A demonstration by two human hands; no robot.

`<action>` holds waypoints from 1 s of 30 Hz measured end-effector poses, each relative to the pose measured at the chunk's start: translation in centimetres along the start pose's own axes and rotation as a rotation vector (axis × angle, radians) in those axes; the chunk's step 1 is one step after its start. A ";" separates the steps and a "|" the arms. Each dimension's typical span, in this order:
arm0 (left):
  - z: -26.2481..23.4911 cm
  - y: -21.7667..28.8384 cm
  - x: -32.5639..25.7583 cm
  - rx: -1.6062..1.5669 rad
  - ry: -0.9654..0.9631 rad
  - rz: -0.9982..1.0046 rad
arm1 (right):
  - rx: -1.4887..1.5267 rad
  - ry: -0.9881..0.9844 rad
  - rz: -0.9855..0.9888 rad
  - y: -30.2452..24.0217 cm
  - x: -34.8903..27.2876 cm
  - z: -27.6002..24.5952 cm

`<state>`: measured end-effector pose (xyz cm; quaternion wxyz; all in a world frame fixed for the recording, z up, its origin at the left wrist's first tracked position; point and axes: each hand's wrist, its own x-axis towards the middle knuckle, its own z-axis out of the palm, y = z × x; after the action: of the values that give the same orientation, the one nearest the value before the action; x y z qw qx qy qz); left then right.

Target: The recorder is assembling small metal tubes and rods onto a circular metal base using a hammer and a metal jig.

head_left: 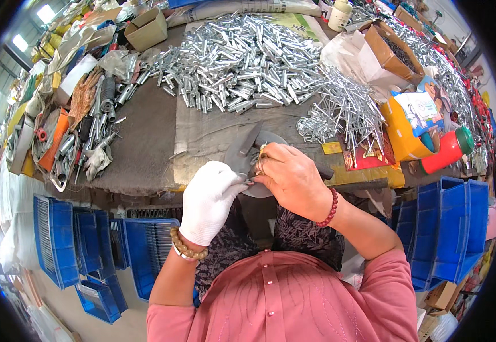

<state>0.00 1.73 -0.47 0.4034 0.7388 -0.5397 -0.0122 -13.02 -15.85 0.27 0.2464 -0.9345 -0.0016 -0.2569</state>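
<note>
Before a heap of silver tubes [242, 57] (bench-wide), both hands [259, 182] pinch one small metal piece [253, 171].

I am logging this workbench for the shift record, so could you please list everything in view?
metal tubes: large heap, silver, bench centre back
thin metal pins: one pile, silver, right of the tubes
cardboard box: one, brown, back left
carton: one, orange, bench right
bottle: one, red with green cap, beside the carton
crates: several, blue, on the floor at both sides
round metal plate: one, grey, under the hands
left hand: white glove, bead bracelet
right hand: bare, red bead bracelet, grip on a small part
</note>
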 end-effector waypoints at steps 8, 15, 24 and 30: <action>0.1 -0.3 -0.2 0.008 0.017 0.041 | -0.134 0.017 -0.114 -0.7 0.5 0.0; 0.4 0.0 0.0 0.042 0.031 0.007 | -0.344 -0.078 -0.158 -1.6 0.0 -0.3; 0.2 -0.2 -0.2 -0.031 0.011 -0.019 | -0.418 -0.016 0.179 1.4 -2.0 -3.3; 0.1 -0.5 -0.2 -0.006 -0.003 -0.021 | -0.095 0.088 0.199 -1.0 -3.5 -4.8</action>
<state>0.23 1.86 -0.89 0.4047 0.7431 -0.5326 -0.0191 -18.51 -16.73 2.62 0.2263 -0.9284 0.1144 -0.2717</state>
